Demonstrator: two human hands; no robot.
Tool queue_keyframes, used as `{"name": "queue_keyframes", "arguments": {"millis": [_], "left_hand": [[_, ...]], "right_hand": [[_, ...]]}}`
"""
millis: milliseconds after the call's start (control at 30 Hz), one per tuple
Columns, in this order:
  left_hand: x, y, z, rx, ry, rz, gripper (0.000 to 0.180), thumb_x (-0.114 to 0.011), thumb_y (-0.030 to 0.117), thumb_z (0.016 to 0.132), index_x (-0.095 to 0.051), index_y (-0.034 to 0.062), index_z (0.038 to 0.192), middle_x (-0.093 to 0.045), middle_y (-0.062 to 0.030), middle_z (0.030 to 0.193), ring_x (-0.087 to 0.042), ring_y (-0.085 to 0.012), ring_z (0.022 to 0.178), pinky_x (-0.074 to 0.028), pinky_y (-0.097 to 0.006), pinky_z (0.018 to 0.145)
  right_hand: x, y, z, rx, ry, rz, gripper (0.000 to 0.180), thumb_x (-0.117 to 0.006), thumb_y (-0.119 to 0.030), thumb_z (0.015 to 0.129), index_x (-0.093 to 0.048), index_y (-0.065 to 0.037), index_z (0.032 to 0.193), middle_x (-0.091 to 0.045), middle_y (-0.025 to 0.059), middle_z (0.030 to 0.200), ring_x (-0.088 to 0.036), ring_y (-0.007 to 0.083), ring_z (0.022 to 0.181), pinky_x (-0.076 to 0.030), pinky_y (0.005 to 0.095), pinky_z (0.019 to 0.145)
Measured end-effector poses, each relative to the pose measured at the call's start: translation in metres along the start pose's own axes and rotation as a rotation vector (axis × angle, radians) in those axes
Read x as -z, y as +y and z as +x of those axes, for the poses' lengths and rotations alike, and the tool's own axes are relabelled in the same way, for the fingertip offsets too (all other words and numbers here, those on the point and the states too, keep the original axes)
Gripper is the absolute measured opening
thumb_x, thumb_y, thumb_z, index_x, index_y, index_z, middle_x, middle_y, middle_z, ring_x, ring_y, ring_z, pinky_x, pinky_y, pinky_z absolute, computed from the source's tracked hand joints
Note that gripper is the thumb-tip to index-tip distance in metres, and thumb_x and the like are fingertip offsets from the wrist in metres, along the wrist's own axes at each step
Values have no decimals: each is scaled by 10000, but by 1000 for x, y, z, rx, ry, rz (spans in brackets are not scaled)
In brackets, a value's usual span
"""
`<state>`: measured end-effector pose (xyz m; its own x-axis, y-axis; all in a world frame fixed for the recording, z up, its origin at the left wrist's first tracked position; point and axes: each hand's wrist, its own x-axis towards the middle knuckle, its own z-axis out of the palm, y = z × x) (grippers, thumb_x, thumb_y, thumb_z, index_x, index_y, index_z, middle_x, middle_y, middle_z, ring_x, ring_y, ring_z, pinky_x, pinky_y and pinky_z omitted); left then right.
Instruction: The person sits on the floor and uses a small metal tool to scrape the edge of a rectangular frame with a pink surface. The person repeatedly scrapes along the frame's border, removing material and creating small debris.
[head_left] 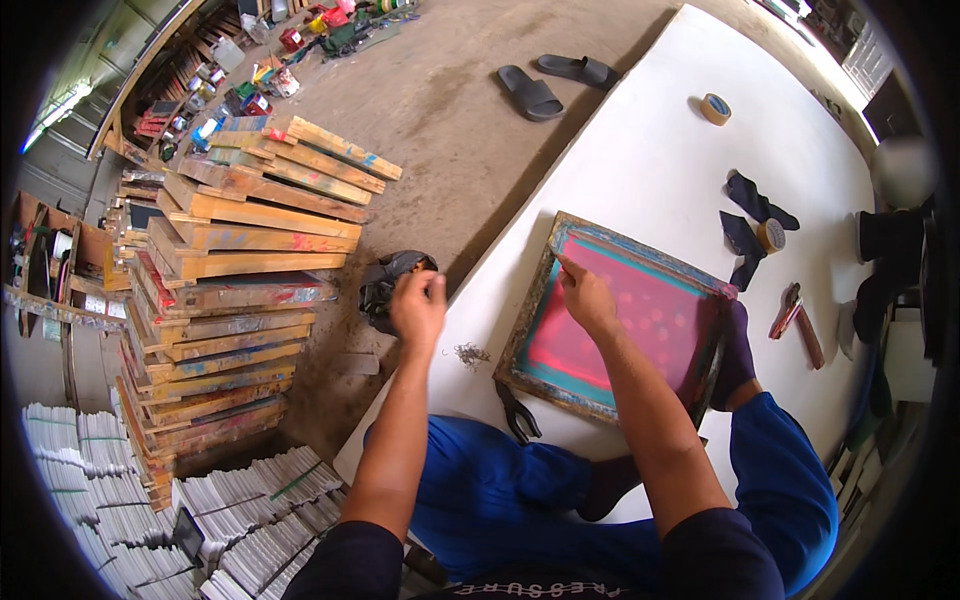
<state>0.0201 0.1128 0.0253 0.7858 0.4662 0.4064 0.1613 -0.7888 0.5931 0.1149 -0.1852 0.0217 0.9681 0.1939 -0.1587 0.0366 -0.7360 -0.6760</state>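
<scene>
Pointing with its forefinger, the right hand (588,293) is at the left rail of the frame (526,312), which lies on the white bench (640,150) in front of the person; whether the fingertip touches the wood cannot be told. The left hand (416,305), fingers curled in, is above a dark bag (377,300), and whether it pinches anything cannot be told. Work on the frame looks partly done, judging by the heap of thin bits (471,354) loose beside it; the pink mesh (665,290) still spans it, and how much is left is unclear. Pliers (512,406) lie near, out of both hands. Pale lettering (545,590) crosses the dark shirt (725,560); any labels on the distant tins (291,39) are too small to read.
</scene>
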Motion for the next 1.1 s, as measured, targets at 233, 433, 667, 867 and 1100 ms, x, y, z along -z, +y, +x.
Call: {"name": "queue_keyframes", "arguments": {"millis": [233,433,667,867,1100], "left_hand": [[-117,98,-24,56,-397,-209,180,-721,210,995,-758,34,997,-750,-177,983,-717,-394,918,-565,-488,835],[-124,107,-30,48,-394,-20,139,-709,181,993,-698,42,991,-716,-176,1026,-692,-424,985,-546,-534,847],[-131,113,-28,-54,-446,90,140,-669,162,1018,-619,32,1002,-653,-192,1074,-664,-435,1003,-542,-549,851],[-135,106,-24,-120,-557,208,144,-602,168,1062,-590,25,1062,-650,-231,1122,-664,-453,1038,-539,-562,885],[-122,75,-35,77,-555,-180,206,-577,193,1096,-600,-10,1071,-680,-250,1056,-674,-443,1007,-528,-537,869]], "right_hand": [[10,11,1,-55,-31,4,408,-540,-311,1074,-663,-260,1460,-767,232,1135,-731,460,1050,-570,571,910],[10,-4,-1,-84,-88,33,422,-536,-310,1073,-648,-255,1476,-771,227,1138,-735,454,1054,-570,586,916],[9,0,-1,-98,-67,6,415,-550,-348,1086,-643,-291,1486,-775,214,1114,-736,440,1052,-576,555,899],[7,-5,-1,-98,-68,-22,418,-539,-334,1089,-632,-284,1493,-776,219,1115,-741,447,1036,-582,566,897],[6,-7,0,-104,-59,-40,419,-531,-315,1090,-629,-264,1494,-774,229,1095,-742,460,1008,-589,575,871]]}}
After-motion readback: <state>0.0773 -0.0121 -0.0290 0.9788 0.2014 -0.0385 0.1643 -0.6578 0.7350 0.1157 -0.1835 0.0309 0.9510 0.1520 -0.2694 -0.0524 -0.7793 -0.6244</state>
